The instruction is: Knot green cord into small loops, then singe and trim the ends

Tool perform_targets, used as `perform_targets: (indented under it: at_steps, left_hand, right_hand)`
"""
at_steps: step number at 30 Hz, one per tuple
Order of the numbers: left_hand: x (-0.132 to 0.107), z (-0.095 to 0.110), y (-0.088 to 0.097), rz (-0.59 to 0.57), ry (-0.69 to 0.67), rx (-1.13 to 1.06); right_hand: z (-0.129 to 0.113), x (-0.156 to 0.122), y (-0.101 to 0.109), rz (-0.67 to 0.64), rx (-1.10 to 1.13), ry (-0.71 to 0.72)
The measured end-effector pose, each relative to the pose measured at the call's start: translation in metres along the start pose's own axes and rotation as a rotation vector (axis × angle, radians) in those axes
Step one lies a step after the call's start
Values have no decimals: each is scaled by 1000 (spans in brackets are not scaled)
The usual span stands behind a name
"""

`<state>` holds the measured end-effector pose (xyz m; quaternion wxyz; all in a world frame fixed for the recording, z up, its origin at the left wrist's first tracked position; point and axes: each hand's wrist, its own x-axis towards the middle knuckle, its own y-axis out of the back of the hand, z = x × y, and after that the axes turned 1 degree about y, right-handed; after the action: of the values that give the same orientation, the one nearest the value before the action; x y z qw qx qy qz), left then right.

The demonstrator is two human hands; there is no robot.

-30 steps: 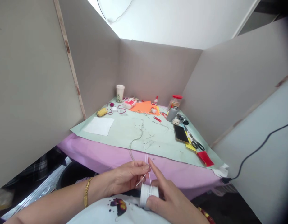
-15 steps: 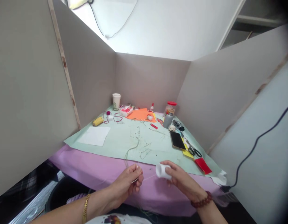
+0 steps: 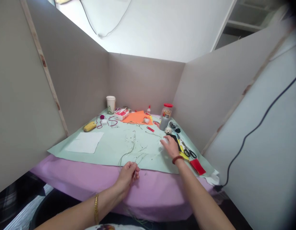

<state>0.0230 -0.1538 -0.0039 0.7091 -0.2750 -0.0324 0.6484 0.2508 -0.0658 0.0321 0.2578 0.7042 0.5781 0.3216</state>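
Observation:
My left hand (image 3: 128,175) is closed in a pinch at the table's front edge, gripping thin pale cords (image 3: 125,155) whose ends trail over the green sheet. Stretched forward to the right, my right hand (image 3: 171,146) has its fingers round a white spool (image 3: 165,140) at the sheet's surface. Most of that spool is hidden by the fingers. Just beyond and partly under this hand lies a black phone (image 3: 175,140). Knotted cord (image 3: 134,135) and small loose bits lie on the sheet between the hands.
Scissors (image 3: 189,152) and a red packet (image 3: 197,166) lie at the right. A grey bottle (image 3: 164,122) and a red-lidded jar (image 3: 167,110) stand behind. White paper (image 3: 85,142), a yellow object (image 3: 89,126) and a paper cup (image 3: 111,105) are left. Grey panels enclose three sides.
My right hand has moved forward from the front edge to the sheet beside the phone, taking the white spool along. My left hand still pinches the cords. The view has shifted right.

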Motion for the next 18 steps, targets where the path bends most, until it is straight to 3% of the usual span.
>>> perform_targets:
  at_steps: [4, 7, 10, 14, 18]
  left_hand:
    - [3, -5, -3, 13, -5, -12]
    - [-2, -5, -1, 12, 0, -31]
    - [-9, -3, 1, 9, 11, -54]
    - [-12, -3, 3, -5, 19, -65]
    - [-12, -5, 7, -13, 2, -59]
  right_hand:
    - [-5, -1, -19, 39, -206, 96]
    - [-6, -10, -15, 69, -320, 113]
    - [3, -21, 11, 150, -422, 44]
    - [37, -32, 54, 256, -562, -229]
    - [74, -28, 73, 167, -616, -404]
